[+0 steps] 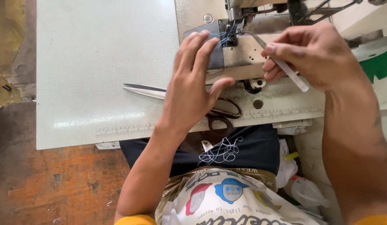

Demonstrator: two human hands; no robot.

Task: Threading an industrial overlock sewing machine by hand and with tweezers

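Left hand [189,89] flat, fingers spread, nothing grasped, resting on sewing machine [239,52] bed beside blue thread [226,35] at needle area. Right hand [312,54] pinching tweezers [281,62], tip pointed at the thread near the needle. Scissors [181,100] lying on white table [97,62], partly under left hand. Loose thread scraps [220,152] on dark lap below table edge.

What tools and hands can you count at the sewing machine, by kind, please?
Hands: 2, left hand and right hand
Scissors: 1
Tweezers: 1, held in the right hand
Sewing machine: 1
Total: 5
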